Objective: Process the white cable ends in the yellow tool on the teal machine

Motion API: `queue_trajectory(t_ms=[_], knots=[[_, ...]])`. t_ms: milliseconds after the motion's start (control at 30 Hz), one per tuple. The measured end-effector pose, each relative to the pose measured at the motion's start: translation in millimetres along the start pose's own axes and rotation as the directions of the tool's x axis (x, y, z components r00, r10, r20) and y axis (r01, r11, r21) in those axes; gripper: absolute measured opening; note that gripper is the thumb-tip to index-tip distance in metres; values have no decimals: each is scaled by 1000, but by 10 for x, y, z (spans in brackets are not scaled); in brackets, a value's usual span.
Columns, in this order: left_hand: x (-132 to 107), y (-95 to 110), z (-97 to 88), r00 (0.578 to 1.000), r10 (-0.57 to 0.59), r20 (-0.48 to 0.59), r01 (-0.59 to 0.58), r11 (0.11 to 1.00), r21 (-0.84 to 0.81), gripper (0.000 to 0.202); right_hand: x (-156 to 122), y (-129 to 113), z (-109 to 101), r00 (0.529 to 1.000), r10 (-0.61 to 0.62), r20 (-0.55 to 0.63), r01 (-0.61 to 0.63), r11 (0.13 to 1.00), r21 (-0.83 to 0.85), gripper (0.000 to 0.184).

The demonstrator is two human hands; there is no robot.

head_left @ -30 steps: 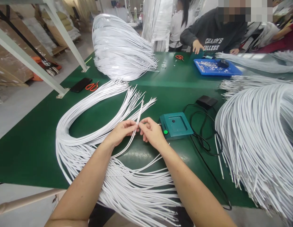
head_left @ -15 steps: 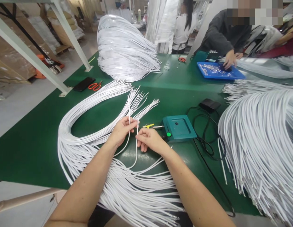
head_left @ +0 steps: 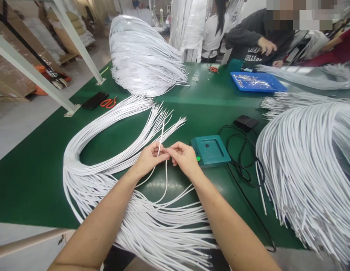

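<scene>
My left hand (head_left: 151, 157) is closed in a pinch on a thin white cable (head_left: 166, 177); another stretch of cable (head_left: 162, 132) stands up past its fingers. Closed as well, my right hand (head_left: 184, 157) pinches at the same spot, its fingertips meeting those of the left. The cable end between the fingertips is hidden. Just right of my right hand sits a teal bench device (head_left: 213, 149) with a green button (head_left: 198, 159). A bent bundle of white cables (head_left: 79, 150) lies left of my hands, and more loose cables (head_left: 163, 226) spread below my forearms.
A large cable coil (head_left: 143, 56) stands at the back, another pile (head_left: 310, 158) at the right. Orange-handled scissors (head_left: 108, 102) lie by a black phone (head_left: 95, 100). A black box (head_left: 246, 122) with cord lies behind the device. Across the table, a co-worker's hand (head_left: 267, 46) hovers near a blue tray (head_left: 259, 87).
My right hand has moved up and left to meet my left fingertips. The upright cable now leans right. The co-worker's hand has lifted away from the blue tray. The view has shifted slightly.
</scene>
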State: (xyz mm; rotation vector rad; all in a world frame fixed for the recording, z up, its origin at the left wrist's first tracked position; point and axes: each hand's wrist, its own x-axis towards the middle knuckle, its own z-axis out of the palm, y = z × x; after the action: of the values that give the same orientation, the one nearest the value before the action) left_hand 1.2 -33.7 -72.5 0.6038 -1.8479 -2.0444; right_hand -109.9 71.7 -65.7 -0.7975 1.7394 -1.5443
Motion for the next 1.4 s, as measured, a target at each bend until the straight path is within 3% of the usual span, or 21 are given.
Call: queue_trajectory(t_ms=[167,400,533,800,1100,1267,1400], knots=[[-3,4,-10,1000,-10,-6,10,1000,20,29,0,-21,19,999,36,16,-38,988,146,19],[3,3,1,999,22,-23,-22,1000,-13,32,-1,-13,50,988,146,55,-156,908,389,19],[1,-30,-1,999,51,-1,-51,999,3,29,-4,-32,37,977,184,104,-211,886,413,20],[-25,-71,27,995,74,73,-77,996,50,25,-1,-66,7,951,251,180,-301,884,358,39],[-16,-36,-4,998,53,40,-54,998,18,24,0,-42,-36,914,234,331,-372,809,455,37],[-26,13,8,997,66,38,-66,998,-7,26,-18,-78,-13,961,194,196,-262,865,429,31],[-27,9,9,997,59,49,-58,998,-33,43,-46,-95,15,997,80,23,-83,976,201,25]])
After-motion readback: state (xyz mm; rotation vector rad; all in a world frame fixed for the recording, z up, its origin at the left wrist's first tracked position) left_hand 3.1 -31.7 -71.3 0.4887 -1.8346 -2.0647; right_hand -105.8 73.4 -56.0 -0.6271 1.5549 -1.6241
